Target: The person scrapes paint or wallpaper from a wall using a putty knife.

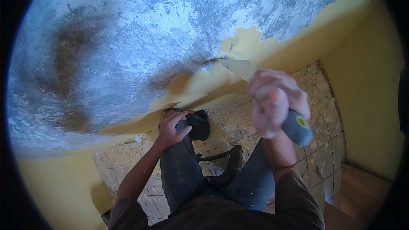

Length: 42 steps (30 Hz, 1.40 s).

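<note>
My right hand (278, 102) is closed around the grey handle of a scraper (238, 67), a putty-knife type, whose thin blade points left. The blade's edge meets the wall where yellow paint (244, 43) borders a stripped, patchy white and grey surface (166, 16). A ragged strip of yellow paint runs along the lower part of the wall below the blade. Resting on my left knee, my left hand (172, 127) holds nothing, and its fingers are spread. The hand and tool are slightly blurred.
Paint flakes cover much of the tiled floor (223, 124). A black shoe (199, 124) stands close to the wall's foot, and a dark curved support (235, 163) shows between my legs. Another yellow wall (361, 102) rises at the right, with a brown wooden board or box (361, 182) below it.
</note>
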Available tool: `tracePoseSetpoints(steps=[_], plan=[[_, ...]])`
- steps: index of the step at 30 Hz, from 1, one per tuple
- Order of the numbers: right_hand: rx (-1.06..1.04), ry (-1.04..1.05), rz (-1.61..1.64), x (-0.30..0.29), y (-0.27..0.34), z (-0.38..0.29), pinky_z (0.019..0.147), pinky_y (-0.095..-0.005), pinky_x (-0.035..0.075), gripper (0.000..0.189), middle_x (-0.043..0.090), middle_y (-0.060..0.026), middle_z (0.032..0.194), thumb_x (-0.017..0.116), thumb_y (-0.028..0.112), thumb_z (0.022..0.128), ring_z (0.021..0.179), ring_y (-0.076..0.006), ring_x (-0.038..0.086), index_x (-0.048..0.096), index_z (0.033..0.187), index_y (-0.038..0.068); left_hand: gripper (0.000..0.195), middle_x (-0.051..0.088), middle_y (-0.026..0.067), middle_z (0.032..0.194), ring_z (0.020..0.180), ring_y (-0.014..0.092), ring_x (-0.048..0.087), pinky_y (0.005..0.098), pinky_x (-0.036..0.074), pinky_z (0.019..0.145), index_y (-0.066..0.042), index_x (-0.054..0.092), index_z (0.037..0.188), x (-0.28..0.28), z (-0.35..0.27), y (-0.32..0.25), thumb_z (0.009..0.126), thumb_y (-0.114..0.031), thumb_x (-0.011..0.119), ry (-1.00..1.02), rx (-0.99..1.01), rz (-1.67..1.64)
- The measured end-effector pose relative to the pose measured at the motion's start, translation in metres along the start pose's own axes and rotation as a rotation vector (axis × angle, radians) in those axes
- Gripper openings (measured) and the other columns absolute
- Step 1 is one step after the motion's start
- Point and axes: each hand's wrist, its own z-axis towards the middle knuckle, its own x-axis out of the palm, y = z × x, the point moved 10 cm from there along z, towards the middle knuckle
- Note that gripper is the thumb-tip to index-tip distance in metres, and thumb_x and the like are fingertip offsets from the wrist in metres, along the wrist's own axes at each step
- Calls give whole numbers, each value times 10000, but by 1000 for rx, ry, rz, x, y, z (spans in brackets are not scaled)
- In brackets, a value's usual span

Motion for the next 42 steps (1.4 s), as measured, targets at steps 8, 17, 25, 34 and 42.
tracePoseSetpoints(steps=[8, 17, 25, 34, 42], plan=[[-40, 48, -72, 2, -4, -6, 432, -330, 437, 242, 498, -59, 571, 482, 163, 1063, 453, -178, 505, 450, 859, 35, 513, 699, 110, 966, 919, 307, 646, 436, 475, 871, -17, 680, 1205, 3, 1, 0, 757, -243, 788, 29, -16, -3], [-62, -91, 58, -15, -9, -8, 433, -320, 438, 153, 539, -80, 623, 545, -33, 959, 454, -181, 498, 511, 810, -20, 516, 695, 115, 957, 910, 310, 645, 424, 490, 849, -12, 678, 1206, 2, 2, -4, 753, -230, 792, 17, 21, 2], [-49, -41, 47, -16, -12, -8, 448, -337, 436, 142, 529, -79, 611, 540, -22, 968, 469, -193, 502, 488, 836, -29, 513, 695, 107, 954, 896, 295, 644, 412, 491, 842, -14, 684, 1199, 1, 1, -2, 749, -233, 800, 5, 11, 4], [-102, -80, 89, -20, -10, -9, 433, -337, 431, 101, 530, -81, 612, 543, -56, 955, 471, -182, 509, 489, 877, -21, 519, 698, 105, 951, 887, 295, 645, 418, 488, 840, -17, 686, 1203, 1, 2, -4, 743, -227, 802, 11, 0, -8], [132, -126, -95, -30, -37, -26, 489, -309, 477, 135, 605, -124, 652, 551, 41, 966, 508, -191, 568, 575, 867, -47, 540, 702, 106, 963, 912, 305, 648, 423, 486, 863, -17, 683, 1214, 2, 2, -4, 735, -236, 804, 8, 6, 3]])
